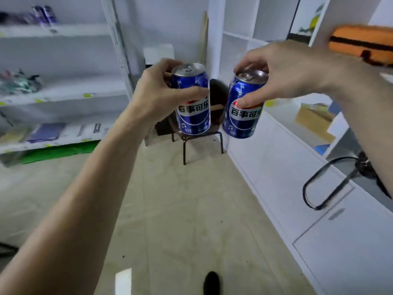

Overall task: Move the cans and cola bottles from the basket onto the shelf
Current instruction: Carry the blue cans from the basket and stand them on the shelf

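1. Above the floor, the left hand grips one blue Pepsi can around its side.
2. Right hand pinches a second Pepsi can near its top.
3. White shelf stands at left, well apart.

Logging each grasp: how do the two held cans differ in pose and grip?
The left can stands nearly upright; the right can leans. The left hand wraps the left can's side; the right hand pinches the right can from above. Both are blue cola cans, held in the air.
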